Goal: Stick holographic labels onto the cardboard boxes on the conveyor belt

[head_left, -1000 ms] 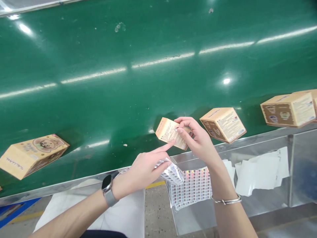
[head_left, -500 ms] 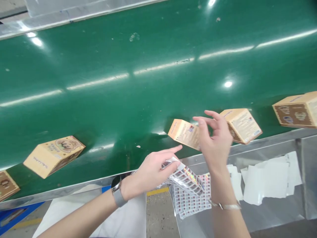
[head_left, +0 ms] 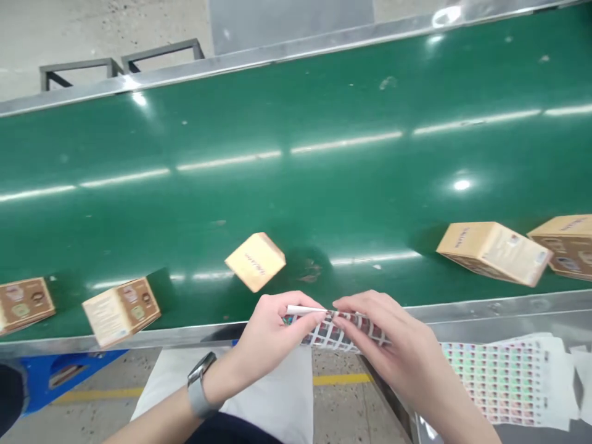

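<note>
Sticker sheet point(head_left: 335, 337): here it is, at the green belt's point(head_left: 324, 209) near edge, curled, its long axis running roughly along that edge between both hands.
Left hand point(head_left: 272, 330): thumb and forefinger closed, gripping the sheet's left part!
Right hand point(head_left: 393, 333): thumb and forefinger almost meeting, pinching the sheet's upper edge; a loose sticker between them? Can't tell.
Nearest box point(head_left: 254, 262): on the belt's near half, beyond the fingertips and leftward, left hand closer.

Speckled gray floor point(head_left: 115, 31), yellow stripe point(head_left: 342, 379)
</note>
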Action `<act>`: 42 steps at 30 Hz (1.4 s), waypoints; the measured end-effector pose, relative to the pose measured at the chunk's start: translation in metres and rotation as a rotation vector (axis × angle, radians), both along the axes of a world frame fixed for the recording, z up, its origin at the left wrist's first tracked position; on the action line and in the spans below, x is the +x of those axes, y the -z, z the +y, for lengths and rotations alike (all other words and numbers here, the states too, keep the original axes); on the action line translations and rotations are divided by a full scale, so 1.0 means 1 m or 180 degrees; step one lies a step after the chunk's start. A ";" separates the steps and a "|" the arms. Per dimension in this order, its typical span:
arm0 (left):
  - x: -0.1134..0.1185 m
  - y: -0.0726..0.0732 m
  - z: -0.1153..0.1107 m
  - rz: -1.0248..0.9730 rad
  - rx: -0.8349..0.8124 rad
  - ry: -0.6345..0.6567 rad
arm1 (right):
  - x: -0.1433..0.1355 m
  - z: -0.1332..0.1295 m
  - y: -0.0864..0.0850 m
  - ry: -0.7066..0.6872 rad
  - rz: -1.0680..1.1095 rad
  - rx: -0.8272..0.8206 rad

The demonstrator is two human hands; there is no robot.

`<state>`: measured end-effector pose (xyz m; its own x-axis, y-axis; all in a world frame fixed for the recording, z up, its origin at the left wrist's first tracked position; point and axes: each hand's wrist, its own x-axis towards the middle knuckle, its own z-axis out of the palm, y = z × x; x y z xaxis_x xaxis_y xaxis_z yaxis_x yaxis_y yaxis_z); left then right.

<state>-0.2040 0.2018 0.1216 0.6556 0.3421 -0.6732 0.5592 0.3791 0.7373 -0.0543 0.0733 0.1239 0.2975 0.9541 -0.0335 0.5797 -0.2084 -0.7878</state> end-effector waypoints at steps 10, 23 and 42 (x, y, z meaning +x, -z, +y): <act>-0.122 -0.021 0.057 -0.0079 -0.0181 -0.0338 | -0.133 0.062 -0.013 -0.0004 -0.1030 0.0722; -0.170 -0.004 0.066 0.0068 -0.0308 0.0467 | -0.113 0.076 0.044 0.1058 -0.0523 -0.0432; -0.277 0.000 0.095 -0.0769 0.2618 0.1847 | -0.261 0.153 0.053 0.2529 0.2461 -0.0216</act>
<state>-0.4813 0.2968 0.1216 0.9530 0.2250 -0.2028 0.2977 -0.5734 0.7633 -0.3154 0.2263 0.0709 0.7000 0.4903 -0.5192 -0.3807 -0.3590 -0.8522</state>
